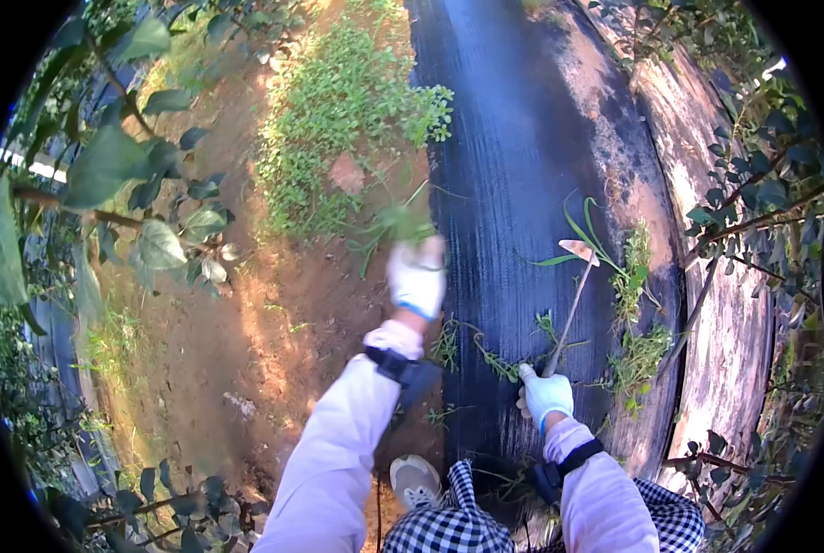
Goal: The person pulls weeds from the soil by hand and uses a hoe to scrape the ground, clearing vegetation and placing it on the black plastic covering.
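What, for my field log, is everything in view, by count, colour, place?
Weed bunch: one, green, left hand
Hoe: one, pale, right hand
Ground sheet: one, black, centre
Ground weeds: many, green, on soil and sheet
Soil: one strip, brown, left
Pale strip: one, whitish, right
Leafy branches: several, green, sides
Checked clothing: count unclear, black-and-white, bottom
Shoe: one, grey, bottom
Wristbands: two, black, wrists
Sleeves: two, pale pink, bottom
Hands: two, white-gloved, centre
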Demonstrator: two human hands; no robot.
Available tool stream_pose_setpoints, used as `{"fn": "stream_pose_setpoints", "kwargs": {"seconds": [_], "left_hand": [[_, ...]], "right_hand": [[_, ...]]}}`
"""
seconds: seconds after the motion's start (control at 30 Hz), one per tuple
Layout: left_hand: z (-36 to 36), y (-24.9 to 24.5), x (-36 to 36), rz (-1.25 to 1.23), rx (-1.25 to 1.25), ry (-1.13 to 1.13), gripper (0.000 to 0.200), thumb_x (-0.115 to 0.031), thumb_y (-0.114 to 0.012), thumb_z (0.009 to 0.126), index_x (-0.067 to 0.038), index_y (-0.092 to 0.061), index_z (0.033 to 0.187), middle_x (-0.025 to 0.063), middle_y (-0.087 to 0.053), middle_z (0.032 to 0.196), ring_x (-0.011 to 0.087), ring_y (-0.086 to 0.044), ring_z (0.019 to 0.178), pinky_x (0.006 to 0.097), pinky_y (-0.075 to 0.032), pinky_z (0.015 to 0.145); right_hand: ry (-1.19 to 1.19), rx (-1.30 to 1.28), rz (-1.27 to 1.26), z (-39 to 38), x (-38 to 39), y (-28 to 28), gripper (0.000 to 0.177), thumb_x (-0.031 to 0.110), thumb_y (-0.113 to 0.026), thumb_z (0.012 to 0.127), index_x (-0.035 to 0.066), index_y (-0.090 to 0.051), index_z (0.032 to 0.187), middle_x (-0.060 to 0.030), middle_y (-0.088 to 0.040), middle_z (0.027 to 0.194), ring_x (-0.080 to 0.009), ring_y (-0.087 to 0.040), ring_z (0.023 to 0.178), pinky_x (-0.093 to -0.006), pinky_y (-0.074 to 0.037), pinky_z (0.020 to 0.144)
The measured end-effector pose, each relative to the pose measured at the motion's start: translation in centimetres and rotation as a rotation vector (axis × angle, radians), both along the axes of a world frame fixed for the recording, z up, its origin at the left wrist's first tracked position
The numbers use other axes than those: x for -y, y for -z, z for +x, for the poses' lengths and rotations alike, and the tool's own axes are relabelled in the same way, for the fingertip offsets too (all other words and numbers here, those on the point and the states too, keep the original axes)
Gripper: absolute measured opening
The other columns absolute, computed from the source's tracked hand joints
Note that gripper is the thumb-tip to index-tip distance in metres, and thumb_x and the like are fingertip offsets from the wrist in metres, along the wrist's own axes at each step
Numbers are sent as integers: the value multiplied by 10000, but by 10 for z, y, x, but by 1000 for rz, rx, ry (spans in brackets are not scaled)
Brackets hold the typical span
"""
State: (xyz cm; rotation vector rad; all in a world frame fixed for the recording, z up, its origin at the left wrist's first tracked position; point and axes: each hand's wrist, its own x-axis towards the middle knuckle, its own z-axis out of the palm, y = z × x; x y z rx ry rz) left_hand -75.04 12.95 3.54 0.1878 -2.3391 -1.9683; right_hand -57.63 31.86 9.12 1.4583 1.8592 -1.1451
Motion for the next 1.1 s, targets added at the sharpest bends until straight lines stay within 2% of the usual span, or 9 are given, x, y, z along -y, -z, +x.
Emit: {"fn": "stream_pose_setpoints", "kwargs": {"seconds": [0.1,0.2,0.37,0.5,0.63,0.77,0.83,1.03,1.1], "left_hand": [[10,-101,-56,-274,64,606,534,-325,-705,766,40,-542,1119,225,-626,1030,356,-612,971,415,-467,901],[3,-84,-46,-160,-17,953,687,-320,-721,762,6,-460,1307,213,-596,1175,297,-649,900,371,-519,838],[21,-41,83,-596,109,627,665,-325,-723,719,-29,-509,1275,202,-553,1224,329,-556,1131,382,-441,975],[92,-30,92,-777,363,942,907,-364,-831,586,-96,-430,1354,260,-427,1329,419,-436,1233,413,-388,1041],[139,27,91,-929,19,932,346,-189,-712,750,-105,-628,1075,122,-607,1106,339,-582,1023,408,-492,865],[112,26,98,-279,180,151,180,-123,-627,791,-64,-649,959,127,-657,889,319,-632,847,379,-505,795],[84,26,106,-329,141,134,214,-150,-638,788,-49,-640,977,140,-646,907,328,-617,898,375,-492,830],[67,30,75,-920,32,741,268,-234,-656,779,-62,-625,983,167,-597,1039,365,-571,994,416,-464,868],[60,37,86,-671,-1,758,242,-217,-646,782,-53,-629,959,169,-604,1001,357,-574,987,419,-464,868]], "right_hand": [[-16,0,19,0,0,3,358,324,-687,853,11,-589,708,-65,-584,568,-181,-572,424,-317,-444,361],[24,-53,-3,2,3,-5,354,322,-692,850,14,-587,712,-65,-577,563,-180,-564,415,-313,-439,355],[13,-82,-3,7,0,4,399,373,-703,834,29,-585,668,-55,-578,547,-176,-582,435,-311,-459,376],[39,-110,-24,9,-2,4,423,386,-661,867,16,-584,678,-64,-575,548,-177,-574,430,-307,-457,379],[204,-295,-14,26,-7,8,459,424,-599,905,3,-579,722,-64,-563,561,-161,-555,433,-294,-454,390],[302,-380,141,39,-17,-19,454,453,-592,905,33,-558,735,-34,-546,571,-128,-512,429,-269,-410,387],[329,-457,238,44,-32,-20,461,458,-590,906,55,-540,688,-20,-515,537,-109,-476,405,-266,-376,380],[169,-365,458,33,-64,-50,448,448,-602,901,64,-559,674,-12,-519,527,-104,-503,440,-267,-388,424],[127,-375,511,24,-64,-61,466,462,-598,898,55,-569,673,-21,-536,535,-112,-520,452,-275,-402,439]]}}
